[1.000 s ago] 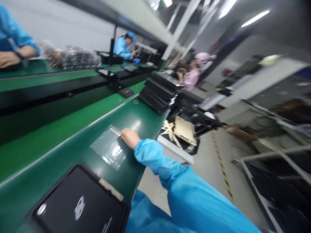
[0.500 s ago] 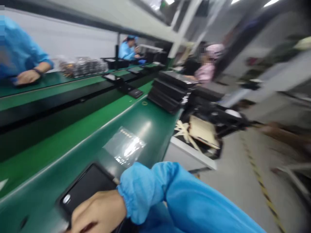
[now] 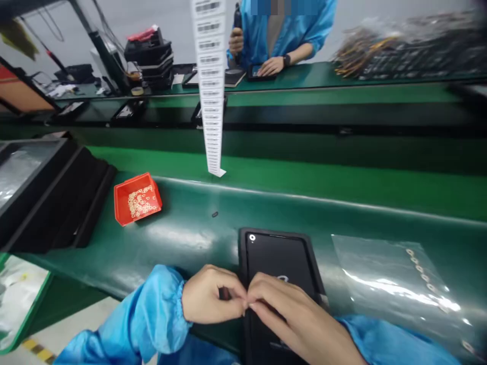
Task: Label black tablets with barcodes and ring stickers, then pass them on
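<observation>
My left hand (image 3: 215, 295) and my right hand (image 3: 289, 314) meet fingertip to fingertip over the left edge of a black tablet-like device (image 3: 277, 253) in a dark frame. Both are pinched; whatever lies between the fingertips is too small or hidden to name. The device lies flat on the green bench, with a white ring mark near its top left corner. Right of it is a clear plastic sheet (image 3: 380, 268) carrying a row of small ring-shaped pieces. A red bin (image 3: 120, 205) of small pale rings sits to the left. Between bin and device lies a small dark piece (image 3: 215, 214).
A strip of barcode labels (image 3: 212, 96) hangs in front of the bench's far edge. Black trays (image 3: 49, 203) are stacked at left. Across the conveyor (image 3: 304, 175), a person's hand (image 3: 272, 66) rests on a device; the other holds a dark tool.
The view has swung left from the right side of the bench. My left hand, the red bin and the label strip now show, and my right hand is pinched against my left.
</observation>
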Demonstrator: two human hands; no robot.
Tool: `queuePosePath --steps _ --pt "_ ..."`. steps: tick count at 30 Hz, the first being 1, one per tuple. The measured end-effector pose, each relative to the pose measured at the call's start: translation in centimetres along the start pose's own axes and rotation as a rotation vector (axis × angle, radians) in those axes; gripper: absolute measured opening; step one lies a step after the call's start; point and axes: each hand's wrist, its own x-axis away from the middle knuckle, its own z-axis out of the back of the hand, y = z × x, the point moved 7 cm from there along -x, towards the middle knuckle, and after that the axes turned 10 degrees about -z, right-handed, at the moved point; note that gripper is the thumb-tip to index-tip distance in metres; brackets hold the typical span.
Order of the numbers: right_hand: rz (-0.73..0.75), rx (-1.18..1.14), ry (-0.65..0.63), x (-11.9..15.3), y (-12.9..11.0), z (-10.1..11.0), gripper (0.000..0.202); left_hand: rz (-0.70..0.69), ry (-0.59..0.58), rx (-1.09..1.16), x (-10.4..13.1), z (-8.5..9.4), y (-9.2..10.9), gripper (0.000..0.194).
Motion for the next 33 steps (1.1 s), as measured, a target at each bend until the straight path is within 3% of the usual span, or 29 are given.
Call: queuePosePath --steps 6,10,11,13,15,16,17,18,20,22,26,30,33 --pt "0.125 0.089 -0.118 -2.0 -2.8 -1.3 0.016 0.04 -0.032 0.147 1.6 1.6 -0.1 0.009" --pt "0.323 0.274 -0.08 -3.1 -5.2 -2.1 0.026 0.224 -0.095 0.314 2.8 3.0 -1.2 0.012" --pt "0.37 0.307 -0.03 -3.4 -5.5 -2.0 0.027 0.257 -0.063 0.298 3.0 4.5 -1.5 0.014" --pt "0.387 0.329 0.103 -4.1 -5.2 -1.2 0.025 0.274 0.15 0.087 3.5 10.1 -2.0 0.021" --pt "0.283 0.285 0.209 -4.8 -3.2 0.0 0.019 0.217 0.588 -0.358 5.2 18.3 -1.3 0.03" --pt "0.209 0.243 0.246 -5.1 -1.8 0.7 0.016 0.215 0.766 -0.62 6.5 21.8 -0.7 0.031" --pt "0.135 0.195 0.266 -5.2 -0.2 1.4 0.014 0.257 0.871 -0.883 7.6 24.4 -0.2 0.03" --pt "0.072 0.148 0.274 -5.2 1.4 2.0 0.013 0.288 0.897 -1.066 8.2 26.3 0.0 0.031" --pt "-0.019 0.071 0.298 -4.9 4.3 2.9 0.013 0.201 0.917 -1.262 8.4 28.0 0.5 0.034" --pt "-0.085 0.019 0.317 -4.7 6.7 3.4 0.014 0.029 0.932 -1.312 7.6 27.4 1.3 0.035" --pt "-0.14 -0.043 0.341 -5.1 9.3 3.2 0.016 -0.229 0.912 -1.177 3.4 22.1 2.8 0.028" --pt "-0.121 -0.034 0.351 -6.1 10.0 2.8 0.014 -0.403 0.669 -0.983 -2.2 14.8 2.4 0.033" --pt "-0.138 -0.017 0.334 -6.4 10.3 2.8 0.013 -0.484 0.492 -0.89 -4.6 9.7 0.7 0.035"
